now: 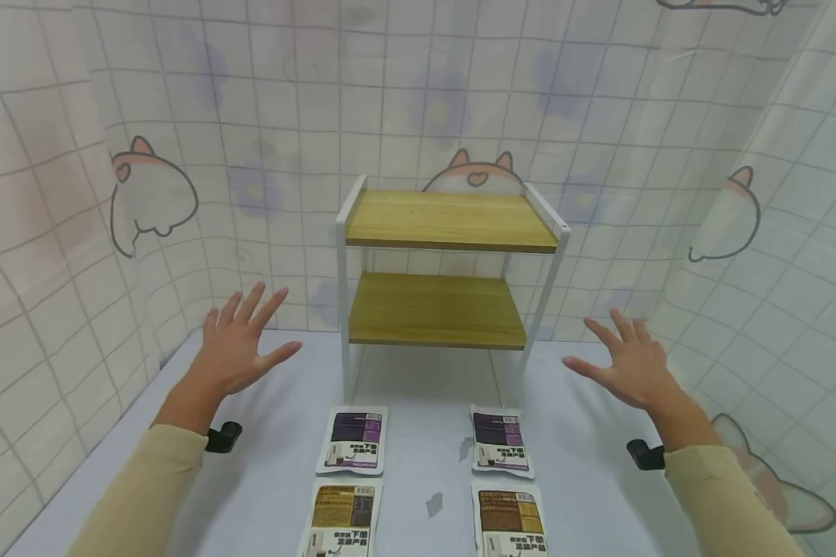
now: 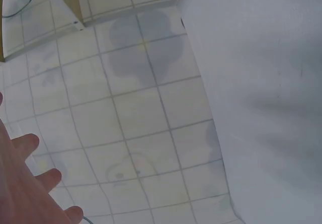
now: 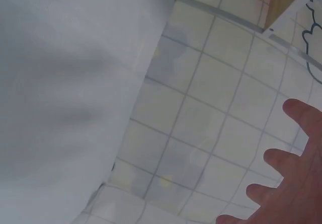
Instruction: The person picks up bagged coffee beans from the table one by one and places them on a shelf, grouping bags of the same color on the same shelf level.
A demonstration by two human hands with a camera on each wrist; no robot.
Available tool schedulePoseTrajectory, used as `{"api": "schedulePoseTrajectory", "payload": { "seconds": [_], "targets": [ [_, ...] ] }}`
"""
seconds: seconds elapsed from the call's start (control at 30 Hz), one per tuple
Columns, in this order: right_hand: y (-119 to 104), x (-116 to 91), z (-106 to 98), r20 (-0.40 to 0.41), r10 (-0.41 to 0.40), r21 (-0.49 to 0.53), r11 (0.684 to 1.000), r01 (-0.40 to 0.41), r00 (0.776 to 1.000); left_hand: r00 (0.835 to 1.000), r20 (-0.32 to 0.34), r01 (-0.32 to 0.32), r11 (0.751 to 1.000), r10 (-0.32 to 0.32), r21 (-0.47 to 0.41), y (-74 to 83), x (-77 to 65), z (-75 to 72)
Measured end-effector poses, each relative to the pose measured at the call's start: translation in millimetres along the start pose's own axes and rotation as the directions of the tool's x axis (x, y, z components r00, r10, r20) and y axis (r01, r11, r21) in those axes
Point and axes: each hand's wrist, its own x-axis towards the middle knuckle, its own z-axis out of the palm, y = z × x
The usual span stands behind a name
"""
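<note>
My left hand [image 1: 233, 352] is held out to the left of a two-tier shelf [image 1: 453, 220], fingers spread and nothing in them. On the other side, my right hand [image 1: 630, 363] reaches out the same way, also bare. Between the forearms, flat pouches lie in two columns on the table. A purple-labelled pouch [image 1: 352, 441] is at left and another purple pouch [image 1: 501, 442] at right. Nearer to me lie a yellow-labelled pouch [image 1: 341, 517] and a brown-labelled pouch [image 1: 510, 520], both cut by the frame's lower edge. Each wrist view shows spread fingers against the tiled curtain.
The shelf has white legs and a lower wooden board [image 1: 437, 311]. Behind and beside the white table [image 1: 418, 433] hangs a grid-patterned curtain [image 1: 306, 108] with cartoon animals. Small grey patches [image 1: 435, 504] mark the tabletop between the pouches.
</note>
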Motion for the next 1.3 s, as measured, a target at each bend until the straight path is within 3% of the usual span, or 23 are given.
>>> {"api": "schedulePoseTrajectory", "payload": {
  "seconds": [0.53, 0.73, 1.0, 1.3],
  "targets": [
    [-16.4, -14.1, 19.9, -0.067, -0.041, 0.095, 0.994, 0.047, 0.997, 0.984, -0.163, -0.087, 0.989, 0.067, -0.12, 15.2, 0.2, 12.6],
    [-22.5, -19.1, 28.6, -0.139, -0.079, 0.12, 0.988, 0.096, 0.987, 0.975, -0.208, -0.107, 0.981, 0.072, -0.161, 21.6, -1.5, 15.2],
    [-30.2, -25.2, 38.6, -0.18, -0.11, 0.165, 0.976, 0.14, 0.977, 0.966, -0.251, -0.125, 0.956, 0.057, -0.265, 29.8, -1.1, 19.4],
    [-38.4, -33.0, 47.4, -0.195, -0.112, 0.208, 0.966, 0.153, 0.974, 0.965, -0.253, -0.16, 0.918, 0.068, -0.363, 43.4, 2.6, 23.3]
  ]
}}
